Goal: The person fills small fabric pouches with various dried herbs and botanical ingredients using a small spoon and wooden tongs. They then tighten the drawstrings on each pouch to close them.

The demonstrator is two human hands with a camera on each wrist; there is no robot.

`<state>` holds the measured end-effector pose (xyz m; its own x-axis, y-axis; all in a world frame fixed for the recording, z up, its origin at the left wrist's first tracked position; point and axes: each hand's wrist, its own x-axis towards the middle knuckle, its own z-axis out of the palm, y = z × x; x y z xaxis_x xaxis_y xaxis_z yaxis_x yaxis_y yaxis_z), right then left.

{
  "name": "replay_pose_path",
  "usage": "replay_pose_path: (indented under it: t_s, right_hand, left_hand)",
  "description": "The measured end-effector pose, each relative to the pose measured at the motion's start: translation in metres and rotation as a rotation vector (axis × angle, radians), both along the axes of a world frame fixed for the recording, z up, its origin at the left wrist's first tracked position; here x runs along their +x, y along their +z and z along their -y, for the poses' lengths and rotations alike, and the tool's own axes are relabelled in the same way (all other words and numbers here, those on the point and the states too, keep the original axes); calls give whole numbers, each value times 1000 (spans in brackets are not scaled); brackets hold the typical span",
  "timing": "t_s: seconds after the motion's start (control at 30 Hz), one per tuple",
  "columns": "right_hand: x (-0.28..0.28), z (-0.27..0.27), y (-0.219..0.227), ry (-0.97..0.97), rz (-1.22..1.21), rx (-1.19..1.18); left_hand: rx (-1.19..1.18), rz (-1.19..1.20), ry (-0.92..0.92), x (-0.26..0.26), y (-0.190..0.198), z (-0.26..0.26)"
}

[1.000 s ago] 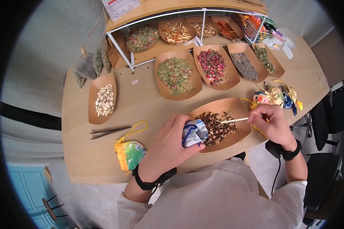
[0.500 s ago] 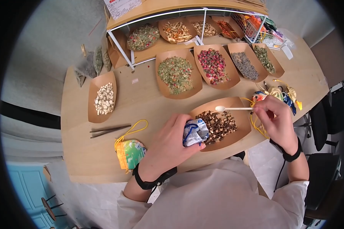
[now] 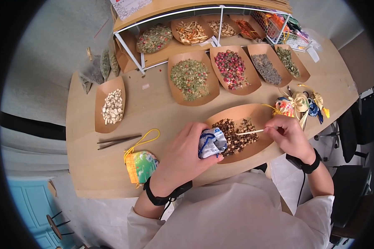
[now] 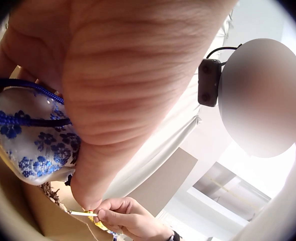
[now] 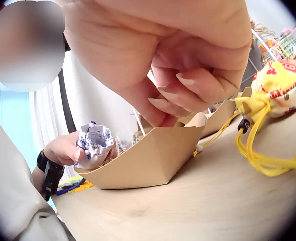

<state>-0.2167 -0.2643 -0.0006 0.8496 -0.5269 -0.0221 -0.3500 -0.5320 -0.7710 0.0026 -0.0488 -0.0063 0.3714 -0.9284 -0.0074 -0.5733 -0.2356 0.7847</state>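
My left hand [image 3: 186, 150] grips a small white drawstring pouch [image 3: 212, 144] with blue flowers and a blue cord. In the right wrist view the pouch's mouth [image 5: 99, 134] gapes upward. It is held over the left end of a brown paper tray [image 3: 265, 120] of dark brown chopped dried herbs [image 3: 239, 142]. The fingers and thumb of my right hand [image 3: 290, 135] pinch the thin handle of a small white spoon [image 3: 253, 132] above the tray's right side. The spoon's tip is down among the herbs, its bowl hidden there.
Behind stand paper trays of green herb mix [image 3: 190, 79], rosebuds [image 3: 229, 68], grey-purple buds [image 3: 266, 68] and green leaves [image 3: 287, 61]. Leftward are a tray of white slices [image 3: 112, 106], tweezers [image 3: 119, 142] and a green-yellow pouch [image 3: 142, 167]. More pouches [image 3: 299, 103] lie at right.
The spoon lifted clear of the herbs half a second ago, its white bowl showing. Now my right hand has moved lower and left, dipping the spoon back in. My left hand stays put with the pouch.
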Motion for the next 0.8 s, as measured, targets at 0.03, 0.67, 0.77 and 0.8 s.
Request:
replay_pose_path:
  t_s: [0.03, 0.67, 0.77, 0.8]
  right_hand:
    - [1, 0, -2, -11, -3, 59]
    - [4, 7, 17, -34, 80, 200]
    - [14, -17, 34, 12, 118, 60]
    - [14, -23, 40, 12, 118, 60]
  left_hand:
    - [1, -1, 0, 0, 0, 0]
    - [-23, 26, -10, 2, -1, -1]
    - [-14, 5, -16, 1, 1, -1]
    - [-15, 5, -15, 1, 1, -1]
